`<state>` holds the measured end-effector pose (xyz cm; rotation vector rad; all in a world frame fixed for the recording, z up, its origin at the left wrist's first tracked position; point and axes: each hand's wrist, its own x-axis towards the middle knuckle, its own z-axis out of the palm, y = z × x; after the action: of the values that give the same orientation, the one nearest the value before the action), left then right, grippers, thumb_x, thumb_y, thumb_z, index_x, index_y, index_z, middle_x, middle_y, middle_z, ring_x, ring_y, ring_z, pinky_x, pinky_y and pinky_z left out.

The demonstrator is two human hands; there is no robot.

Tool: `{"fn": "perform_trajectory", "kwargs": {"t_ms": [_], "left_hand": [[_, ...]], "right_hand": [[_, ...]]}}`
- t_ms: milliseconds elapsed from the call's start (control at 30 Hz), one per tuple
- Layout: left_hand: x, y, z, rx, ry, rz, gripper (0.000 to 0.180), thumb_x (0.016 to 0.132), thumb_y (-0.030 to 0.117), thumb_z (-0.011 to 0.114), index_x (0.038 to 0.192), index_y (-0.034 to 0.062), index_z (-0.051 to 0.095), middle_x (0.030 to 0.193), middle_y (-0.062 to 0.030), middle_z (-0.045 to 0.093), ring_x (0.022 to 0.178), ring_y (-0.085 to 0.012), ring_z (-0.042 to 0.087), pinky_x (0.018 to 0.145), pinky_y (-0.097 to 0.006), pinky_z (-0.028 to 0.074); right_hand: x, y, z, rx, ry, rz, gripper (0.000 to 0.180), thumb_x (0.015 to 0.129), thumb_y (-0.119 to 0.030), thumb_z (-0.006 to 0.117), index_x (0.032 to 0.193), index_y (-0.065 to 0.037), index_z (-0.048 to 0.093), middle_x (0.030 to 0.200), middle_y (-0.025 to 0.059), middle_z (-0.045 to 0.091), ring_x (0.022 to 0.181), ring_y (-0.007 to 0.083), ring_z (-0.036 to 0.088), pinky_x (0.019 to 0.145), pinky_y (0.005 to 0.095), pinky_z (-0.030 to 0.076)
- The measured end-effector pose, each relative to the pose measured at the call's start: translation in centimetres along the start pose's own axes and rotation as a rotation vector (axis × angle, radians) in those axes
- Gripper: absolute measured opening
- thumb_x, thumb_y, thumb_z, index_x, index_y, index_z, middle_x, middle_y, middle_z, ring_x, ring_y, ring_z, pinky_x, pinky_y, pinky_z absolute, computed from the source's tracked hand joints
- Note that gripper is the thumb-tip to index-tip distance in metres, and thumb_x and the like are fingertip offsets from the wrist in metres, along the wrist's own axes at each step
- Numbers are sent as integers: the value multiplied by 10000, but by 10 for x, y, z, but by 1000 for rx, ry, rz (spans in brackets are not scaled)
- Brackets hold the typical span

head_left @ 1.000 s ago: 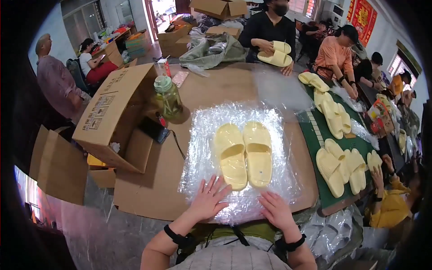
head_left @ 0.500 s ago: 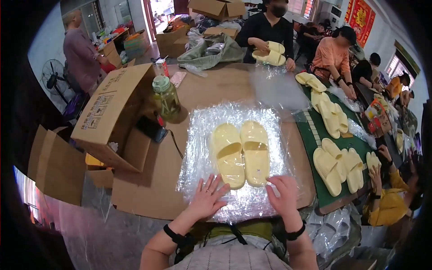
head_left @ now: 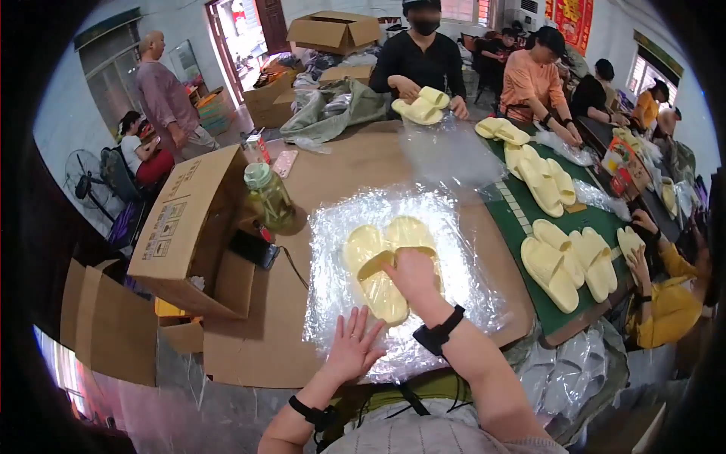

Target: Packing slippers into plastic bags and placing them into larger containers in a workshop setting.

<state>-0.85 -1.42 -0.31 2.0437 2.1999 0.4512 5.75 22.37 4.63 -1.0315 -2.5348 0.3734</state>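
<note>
Two pale yellow slippers lie side by side on shiny clear plastic sheeting (head_left: 321,265) spread over the cardboard-topped table. The left slipper (head_left: 386,299) shows nearly whole; the right slipper (head_left: 411,229) is mostly covered by my hand. My right hand (head_left: 414,276) is closed at the strap of the right slipper, its thumb against the left slipper's strap, with several fingertips hidden. Flat on the plastic, just below the left slipper's heel, rests my left hand (head_left: 354,346), fingers spread and holding nothing. Black bands circle both wrists.
An open cardboard box (head_left: 185,231), a green bottle (head_left: 270,198) and a dark phone (head_left: 255,250) stand to the left. More yellow slippers (head_left: 550,274) lie on a green mat (head_left: 522,219) at right. Across the table a person (head_left: 422,64) holds slippers above loose clear bags (head_left: 454,155).
My right hand has moved from beside the right slipper's heel up onto its strap and closed there. My left hand stays spread on the plastic. The whole view has shifted slightly.
</note>
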Motion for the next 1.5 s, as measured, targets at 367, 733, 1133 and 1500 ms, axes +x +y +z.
{"fn": "perform_trajectory", "kwargs": {"t_ms": [367, 733, 1133, 1500], "left_hand": [[-1, -5, 1, -195, 105, -68, 960, 897, 554, 633, 1541, -30, 226, 1618, -303, 121, 1507, -457, 126, 1205, -580, 122], [4, -1, -9, -112, -73, -140, 898, 890, 481, 630, 1541, -18, 263, 1637, -248, 160, 1532, -389, 103, 1226, -538, 59], [6, 1, -3, -56, -17, -60, 869, 894, 414, 640, 1532, -33, 254, 1639, -235, 162, 1522, -417, 114, 1222, -556, 70], [8, 1, -3, -50, -3, -59, 892, 875, 453, 655, 1524, -28, 276, 1625, -254, 185, 1514, -438, 128, 1216, -575, 82]], "right_hand": [[-3, 30, 9, 157, 174, 77, 238, 857, -278, 661, 793, -49, 652, 740, 154, 669, 699, 346, 665, 657, 472, 531], [-132, 153, -126, 149, 429, 432, 238, 806, -246, 723, 744, -37, 630, 668, 136, 640, 634, 335, 643, 599, 416, 508], [-426, 253, -197, -364, 259, 1251, 271, 773, -315, 714, 768, -43, 714, 772, 181, 693, 760, 377, 684, 704, 462, 542], [-420, 383, -151, -609, 80, 1242, 288, 847, -299, 654, 878, -30, 752, 915, 201, 726, 868, 381, 706, 780, 453, 567]]}}
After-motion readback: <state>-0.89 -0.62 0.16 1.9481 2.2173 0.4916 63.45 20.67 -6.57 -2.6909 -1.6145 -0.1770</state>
